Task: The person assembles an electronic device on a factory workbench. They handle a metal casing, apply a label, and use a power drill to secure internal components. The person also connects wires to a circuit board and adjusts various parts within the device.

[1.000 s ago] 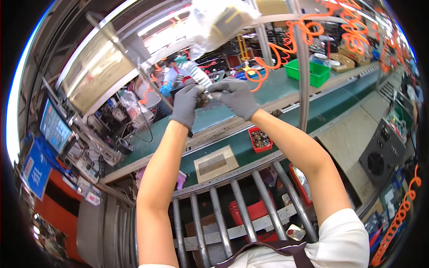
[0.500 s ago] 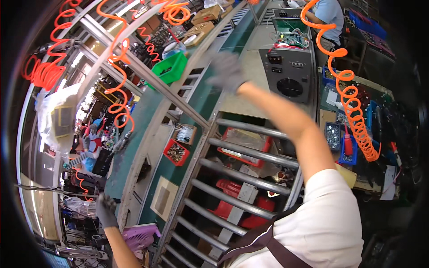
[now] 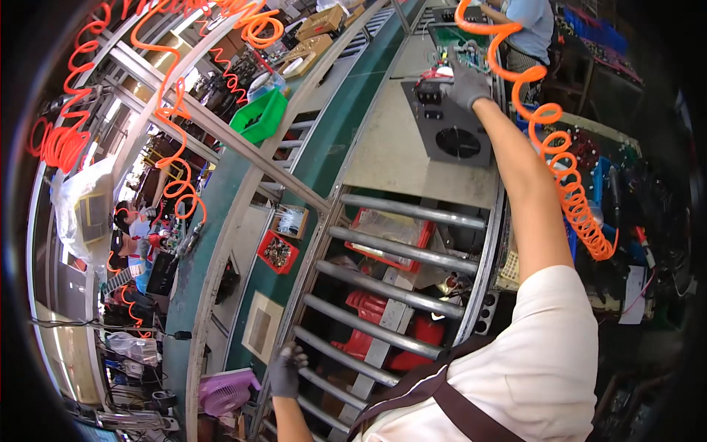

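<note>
Rollers (image 3: 390, 289) span the lower centre of the frame between two metal rails, evenly gapped, presumably so that heavy units can be slid across. By their left rail, low and left of centre, is the left hand (image 3: 286, 368) in a grey glove; its grip is loose, fingers half curled with nothing visible in them, and I cannot tell whether it touches the rail. At lower left lies a purple slotted plastic piece (image 3: 227, 394). Above the hand, a pale board (image 3: 276, 324) lies on the green bench (image 3: 333, 147), and beyond it a red bin (image 3: 272, 265) holds small metal parts, likely kept near the edge for easy reach.

Farther up, right of centre, a pale plate (image 3: 398, 169) carries a black panel (image 3: 460, 121) with a round fan opening, face up, perhaps to leave its fittings exposed. The right hand (image 3: 464, 86), also gloved, reaches over the panel's upper part; whether this grip pinches the edge or merely rests there, I cannot tell. An orange hose (image 3: 589, 234) hangs at right, its coils probably keeping slack off the work. Just past the panel sits a circuit board (image 3: 471, 55); farthest, at upper right, a co-worker (image 3: 532, 29) in light blue.
</note>
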Available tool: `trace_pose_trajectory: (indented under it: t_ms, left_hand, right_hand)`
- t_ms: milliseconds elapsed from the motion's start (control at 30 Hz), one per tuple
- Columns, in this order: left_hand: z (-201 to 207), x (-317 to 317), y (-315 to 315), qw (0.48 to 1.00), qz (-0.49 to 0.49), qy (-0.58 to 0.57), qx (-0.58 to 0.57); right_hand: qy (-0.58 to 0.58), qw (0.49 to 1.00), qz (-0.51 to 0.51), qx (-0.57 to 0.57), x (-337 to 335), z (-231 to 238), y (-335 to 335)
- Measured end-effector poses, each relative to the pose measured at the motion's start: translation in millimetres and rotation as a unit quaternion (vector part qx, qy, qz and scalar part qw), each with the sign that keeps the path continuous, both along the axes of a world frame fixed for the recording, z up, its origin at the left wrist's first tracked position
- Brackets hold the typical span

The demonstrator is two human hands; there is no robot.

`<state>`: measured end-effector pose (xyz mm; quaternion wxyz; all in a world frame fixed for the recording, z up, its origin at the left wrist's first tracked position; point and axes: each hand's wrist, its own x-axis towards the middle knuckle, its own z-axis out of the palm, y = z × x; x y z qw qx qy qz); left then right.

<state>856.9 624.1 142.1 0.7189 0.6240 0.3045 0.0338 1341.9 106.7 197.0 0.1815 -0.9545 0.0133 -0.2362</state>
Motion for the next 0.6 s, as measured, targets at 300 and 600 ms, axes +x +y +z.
trace_pose_trajectory:
  t_ms: [300, 600]
  left_hand:
    - [-26, -9, -61, 0.996, -0.053, -0.008, 0.064]
    - [10, 69, -136, 0.968, -0.125, -0.177, 0.131]
  right_hand:
    - [-0.026, 0.994, 0.076, 0.068, -138, 14, 59]
    - [0.069, 0.937, 0.325, 0.11, -319, 24, 100]
